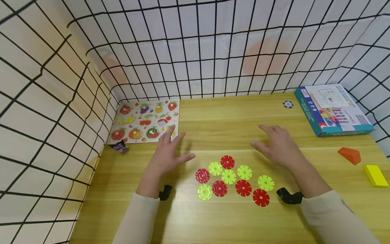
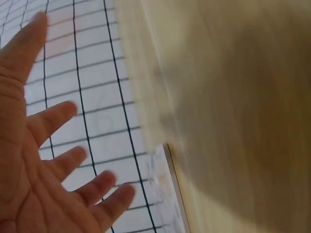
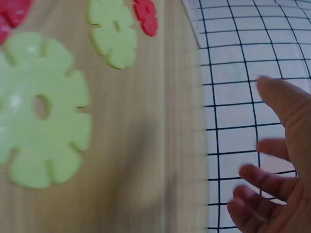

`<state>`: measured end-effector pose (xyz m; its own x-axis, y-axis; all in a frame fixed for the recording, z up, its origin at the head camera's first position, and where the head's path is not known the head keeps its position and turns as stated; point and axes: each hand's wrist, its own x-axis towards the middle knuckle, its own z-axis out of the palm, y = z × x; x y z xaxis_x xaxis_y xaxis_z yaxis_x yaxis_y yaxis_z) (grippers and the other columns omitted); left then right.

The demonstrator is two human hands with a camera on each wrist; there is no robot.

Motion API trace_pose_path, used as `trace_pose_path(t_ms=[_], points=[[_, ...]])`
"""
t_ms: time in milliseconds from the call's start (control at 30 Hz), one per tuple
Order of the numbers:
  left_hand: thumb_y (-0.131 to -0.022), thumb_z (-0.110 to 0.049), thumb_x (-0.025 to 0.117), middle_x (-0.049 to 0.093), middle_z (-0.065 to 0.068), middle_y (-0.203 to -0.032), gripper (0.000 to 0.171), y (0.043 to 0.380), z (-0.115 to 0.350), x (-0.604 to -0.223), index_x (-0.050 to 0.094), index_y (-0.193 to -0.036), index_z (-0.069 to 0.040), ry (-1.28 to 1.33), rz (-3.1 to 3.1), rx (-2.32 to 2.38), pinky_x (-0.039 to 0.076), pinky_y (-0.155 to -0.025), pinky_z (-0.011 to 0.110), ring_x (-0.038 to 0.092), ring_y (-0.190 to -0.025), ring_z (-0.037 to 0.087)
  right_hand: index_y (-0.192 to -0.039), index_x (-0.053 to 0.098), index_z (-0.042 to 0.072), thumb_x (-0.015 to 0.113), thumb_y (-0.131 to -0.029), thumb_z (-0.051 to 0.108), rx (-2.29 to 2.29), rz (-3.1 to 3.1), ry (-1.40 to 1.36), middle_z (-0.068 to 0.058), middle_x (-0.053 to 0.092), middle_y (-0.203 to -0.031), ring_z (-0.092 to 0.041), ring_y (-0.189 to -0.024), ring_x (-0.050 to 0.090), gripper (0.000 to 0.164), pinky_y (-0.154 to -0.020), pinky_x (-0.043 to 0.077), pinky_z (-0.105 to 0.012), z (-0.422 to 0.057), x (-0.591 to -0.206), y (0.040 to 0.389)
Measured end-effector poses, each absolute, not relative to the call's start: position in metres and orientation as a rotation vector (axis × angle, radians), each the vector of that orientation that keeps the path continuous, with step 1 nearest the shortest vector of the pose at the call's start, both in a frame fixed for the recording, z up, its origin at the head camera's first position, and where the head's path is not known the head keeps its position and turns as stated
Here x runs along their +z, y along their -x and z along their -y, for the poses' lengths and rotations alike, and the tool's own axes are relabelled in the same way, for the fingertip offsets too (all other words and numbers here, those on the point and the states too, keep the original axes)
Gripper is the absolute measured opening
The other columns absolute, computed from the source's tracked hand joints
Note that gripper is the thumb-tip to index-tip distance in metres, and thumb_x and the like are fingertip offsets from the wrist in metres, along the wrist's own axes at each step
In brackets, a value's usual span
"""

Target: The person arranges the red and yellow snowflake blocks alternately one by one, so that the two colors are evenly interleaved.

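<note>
Several red notched plastic discs (image 1: 243, 184) and several yellow-green ones (image 1: 229, 173) lie flat in a loose cluster on the wooden table (image 1: 207, 223). My left hand (image 1: 166, 154) is held to the left of the cluster, fingers spread and holding nothing. Its fingertips overlap the corner of the fruit picture board (image 1: 140, 130) in the head view. On the other side, my right hand (image 1: 280, 147) is raised behind the discs with its fingers apart and nothing in them. In the right wrist view, a yellow-green disc (image 3: 68, 107) appears large, well apart from the right hand (image 3: 296, 194).
Black wire mesh (image 1: 198, 51) borders the table's back and sides. A teal-edged box (image 1: 332, 108) stands at the back right, near a poker chip (image 1: 287, 104). An orange block (image 1: 350, 155) and yellow block (image 1: 375, 175) lie right. A small dark figurine (image 1: 120, 146) sits by the board.
</note>
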<state>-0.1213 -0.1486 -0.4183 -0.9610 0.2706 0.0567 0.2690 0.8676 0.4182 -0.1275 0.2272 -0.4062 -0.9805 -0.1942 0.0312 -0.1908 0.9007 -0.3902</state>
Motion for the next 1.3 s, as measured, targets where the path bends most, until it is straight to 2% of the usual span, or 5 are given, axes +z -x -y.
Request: trace_pose_path(t_ms=[233,333,533,800,1300], points=[[-0.07,-0.063,0.067,0.048,0.001,-0.126,0.078,0.108,0.13,-0.422,0.047,-0.135,-0.027,-0.495,-2.789,0.69,0.043,-0.088,0.041,0.039,-0.112,0.022,-0.129,0.054,0.015,0.067,-0.078,0.052,-0.702,-2.807,0.45,-0.01,0.054,-0.111,-0.028,-0.1,0.05,0.064,-0.082,0.045,-0.05,-0.223,-0.419,0.107],[-0.072,-0.054,0.071,0.056,0.0,-0.112,0.068,0.104,0.123,-0.425,0.052,-0.131,-0.026,-0.534,-2.664,0.697,0.043,-0.084,0.036,0.045,-0.101,0.018,-0.126,0.058,0.017,0.071,-0.077,0.048,-0.717,-2.719,0.517,-0.005,0.054,-0.11,-0.023,-0.098,0.051,0.059,-0.084,0.045,-0.046,-0.22,-0.428,0.099],[-0.075,-0.041,0.075,0.056,-0.005,-0.099,0.051,0.097,0.114,-0.432,0.061,-0.122,-0.028,-0.556,-2.513,0.712,0.043,-0.082,0.032,0.048,-0.092,0.013,-0.122,0.06,0.019,0.075,-0.074,0.043,-0.733,-2.607,0.622,0.005,0.054,-0.099,-0.014,-0.088,0.048,0.056,-0.08,0.045,-0.036,-0.217,-0.439,0.09],[-0.076,-0.035,0.075,0.054,-0.007,-0.096,0.043,0.095,0.112,-0.434,0.064,-0.117,-0.029,-0.577,-2.516,0.694,0.042,-0.08,0.03,0.045,-0.091,0.012,-0.122,0.061,0.019,0.075,-0.075,0.038,-0.735,-2.595,0.653,0.006,0.053,-0.094,-0.013,-0.085,0.046,0.053,-0.077,0.044,-0.035,-0.217,-0.444,0.084],[-0.074,-0.033,0.077,0.055,-0.011,-0.092,0.037,0.099,0.116,-0.444,0.067,-0.11,-0.03,-0.584,-2.508,0.797,0.04,-0.079,0.029,0.045,-0.09,0.011,-0.121,0.06,0.023,0.076,-0.076,0.035,-0.752,-2.603,0.597,0.004,0.055,-0.106,-0.016,-0.097,0.047,0.049,-0.084,0.043,-0.041,-0.216,-0.448,0.086]])
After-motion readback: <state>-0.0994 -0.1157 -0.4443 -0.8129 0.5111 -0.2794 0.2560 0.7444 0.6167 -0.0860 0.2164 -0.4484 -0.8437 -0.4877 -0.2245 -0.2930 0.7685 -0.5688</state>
